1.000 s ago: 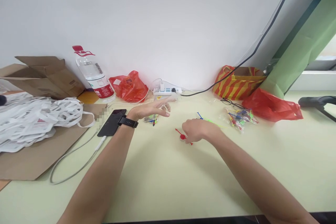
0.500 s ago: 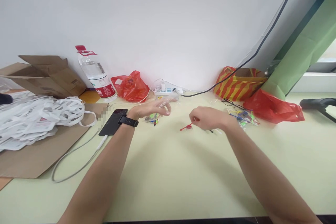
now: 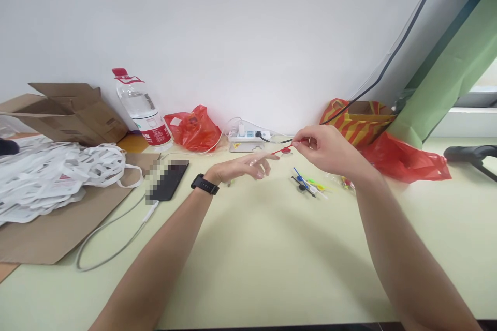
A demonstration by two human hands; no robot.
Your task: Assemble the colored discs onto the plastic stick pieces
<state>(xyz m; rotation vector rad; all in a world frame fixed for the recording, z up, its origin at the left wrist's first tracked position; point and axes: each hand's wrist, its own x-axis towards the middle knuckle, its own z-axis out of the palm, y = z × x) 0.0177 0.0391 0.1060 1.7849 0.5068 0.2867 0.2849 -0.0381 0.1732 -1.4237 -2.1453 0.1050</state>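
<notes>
pinching a small red stick (image 3: 284,151) between thumb and fingertips, the right hand (image 3: 328,150) is holding it in the air above the surface (image 3: 252,253). the left hand (image 3: 240,167) is hovering open, fingers spread, just below the stick's tip. a few coloured sticks (image 3: 306,184) are lying on the surface near the right wrist, a phone (image 3: 171,178) beside the left.

On your desk (image 3: 248,269) the phone (image 3: 173,178) lies left of the loose picks (image 3: 306,183); behind it stands the bottle (image 3: 142,111), with the box (image 3: 66,111) to its left and the power strip (image 3: 248,137) to its right.
</notes>
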